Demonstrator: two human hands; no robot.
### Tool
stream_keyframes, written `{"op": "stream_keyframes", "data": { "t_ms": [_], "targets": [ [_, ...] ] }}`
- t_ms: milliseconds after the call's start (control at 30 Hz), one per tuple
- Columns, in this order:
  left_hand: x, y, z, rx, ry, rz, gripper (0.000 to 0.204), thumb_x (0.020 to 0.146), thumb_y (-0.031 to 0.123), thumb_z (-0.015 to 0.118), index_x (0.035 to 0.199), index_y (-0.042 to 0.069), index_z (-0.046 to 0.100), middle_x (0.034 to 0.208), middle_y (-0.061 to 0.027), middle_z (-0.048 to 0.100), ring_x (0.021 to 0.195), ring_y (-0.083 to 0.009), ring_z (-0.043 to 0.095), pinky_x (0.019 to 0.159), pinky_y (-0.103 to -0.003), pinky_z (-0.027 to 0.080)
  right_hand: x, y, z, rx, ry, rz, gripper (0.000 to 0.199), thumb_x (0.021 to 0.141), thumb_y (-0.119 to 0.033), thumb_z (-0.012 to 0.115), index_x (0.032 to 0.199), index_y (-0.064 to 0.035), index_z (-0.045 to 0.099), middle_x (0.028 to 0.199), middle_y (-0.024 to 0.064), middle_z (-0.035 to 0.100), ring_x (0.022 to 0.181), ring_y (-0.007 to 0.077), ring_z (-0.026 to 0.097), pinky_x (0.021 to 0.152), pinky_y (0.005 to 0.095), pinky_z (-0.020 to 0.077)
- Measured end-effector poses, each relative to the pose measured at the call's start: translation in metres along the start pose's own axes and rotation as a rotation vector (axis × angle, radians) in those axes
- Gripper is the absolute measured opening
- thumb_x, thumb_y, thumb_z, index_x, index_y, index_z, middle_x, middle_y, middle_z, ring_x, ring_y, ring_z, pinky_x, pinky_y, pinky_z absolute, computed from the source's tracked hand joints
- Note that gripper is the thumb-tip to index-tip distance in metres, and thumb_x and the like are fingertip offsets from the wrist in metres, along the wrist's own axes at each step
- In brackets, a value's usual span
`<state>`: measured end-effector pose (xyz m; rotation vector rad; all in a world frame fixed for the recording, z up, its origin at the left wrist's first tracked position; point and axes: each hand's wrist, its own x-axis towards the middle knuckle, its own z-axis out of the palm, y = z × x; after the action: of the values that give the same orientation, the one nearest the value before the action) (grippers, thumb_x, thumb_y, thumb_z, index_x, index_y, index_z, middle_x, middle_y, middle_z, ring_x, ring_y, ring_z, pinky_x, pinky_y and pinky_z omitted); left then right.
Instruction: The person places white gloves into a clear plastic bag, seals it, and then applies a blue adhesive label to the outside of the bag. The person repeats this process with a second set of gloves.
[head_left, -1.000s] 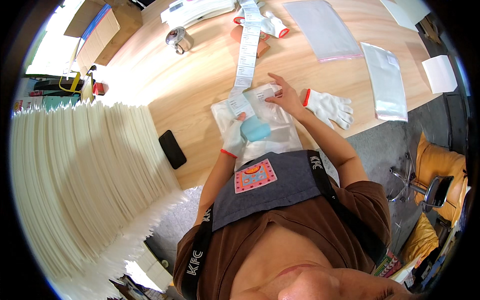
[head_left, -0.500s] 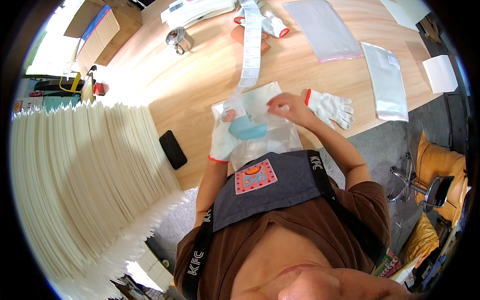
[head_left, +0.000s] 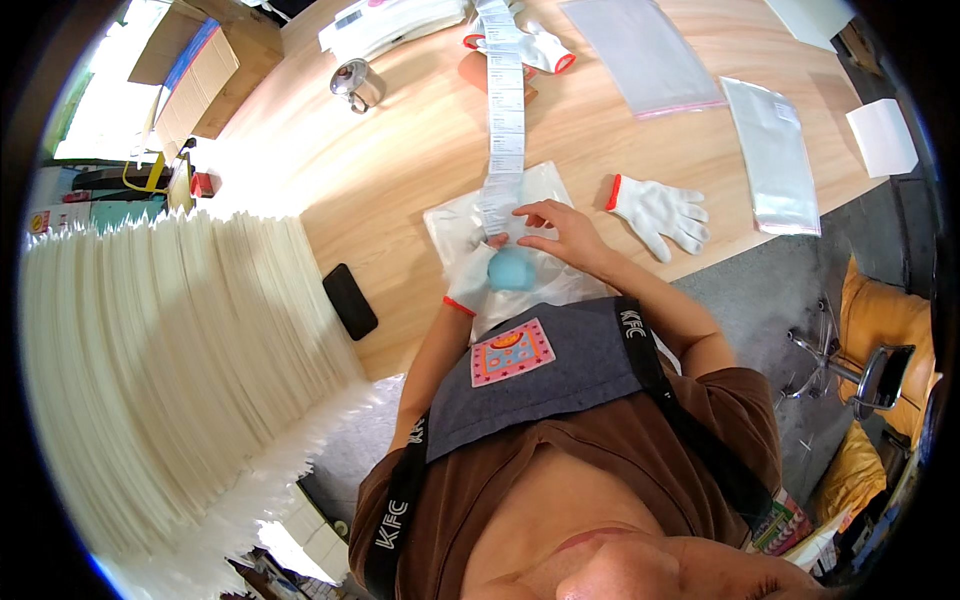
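Hiding under right hand (head_left: 560, 235): label strip's (head_left: 503, 110) end.

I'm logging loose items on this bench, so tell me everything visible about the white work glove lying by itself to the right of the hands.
The white knitted work glove with a red cuff edge lies flat on the light wooden table, near its front edge. It looks like soft woven fabric, empty and limp. Its cuff points left toward the person's bare right hand, its fingers spread slightly toward the right. Nothing touches it; a clear plastic bag lies just beyond its fingertips.
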<state>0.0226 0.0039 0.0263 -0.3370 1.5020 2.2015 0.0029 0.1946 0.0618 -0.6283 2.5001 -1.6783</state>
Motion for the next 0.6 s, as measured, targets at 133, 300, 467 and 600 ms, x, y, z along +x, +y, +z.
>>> {"op": "stream_keyframes", "data": {
  "t_ms": [133, 300, 467, 600],
  "targets": [
    [0.016, -0.033, -0.029, -0.096, -0.103, -0.005, 0.029, 0.088, 0.012, 0.052, 0.113, 0.000, 0.052, 0.106, -0.0099, 0.060, 0.093, -0.0175, 0.059, 0.081, -0.029, 0.048, 0.004, 0.015, 0.013, 0.056, -0.101, 0.050, 0.030, 0.072, -0.018, 0.068, 0.101, -0.0094, 0.063, 0.079, 0.0099, 0.060, 0.073, 0.0217, 0.058, 0.069, 0.0310, 0.0464],
    [0.019, -0.014, -0.017, -0.299, -0.173, -0.023, 0.031, 0.090, 0.016, 0.050, 0.116, 0.000, 0.050, 0.106, -0.0093, 0.059, 0.095, -0.0175, 0.058, 0.083, -0.030, 0.047, 0.002, 0.020, 0.013, -0.040, -0.135, -0.070, 0.027, 0.070, -0.017, 0.069, 0.095, -0.0089, 0.064, 0.077, 0.0085, 0.059, 0.073, 0.0236, 0.058, 0.067, 0.0335, 0.0466],
    [0.011, -0.012, -0.006, -0.204, 0.071, -0.021, 0.031, 0.091, 0.017, 0.050, 0.115, -0.002, 0.049, 0.101, -0.0084, 0.059, 0.089, -0.0173, 0.059, 0.076, -0.028, 0.049, -0.005, 0.024, 0.014, -0.287, 0.103, -0.283, 0.023, 0.068, -0.022, 0.070, 0.089, -0.0123, 0.065, 0.075, 0.0046, 0.057, 0.072, 0.0215, 0.056, 0.064, 0.0337, 0.0458],
    [0.015, -0.019, -0.011, -0.278, 0.032, 0.059, 0.027, 0.091, 0.014, 0.048, 0.113, -0.003, 0.050, 0.102, -0.0101, 0.059, 0.090, -0.0187, 0.060, 0.077, -0.030, 0.050, -0.007, 0.020, 0.023, -0.317, 0.171, -0.281, 0.020, 0.068, -0.023, 0.070, 0.085, -0.0134, 0.065, 0.077, 0.0027, 0.055, 0.074, 0.0200, 0.055, 0.064, 0.0325, 0.0456]
  ]
}}
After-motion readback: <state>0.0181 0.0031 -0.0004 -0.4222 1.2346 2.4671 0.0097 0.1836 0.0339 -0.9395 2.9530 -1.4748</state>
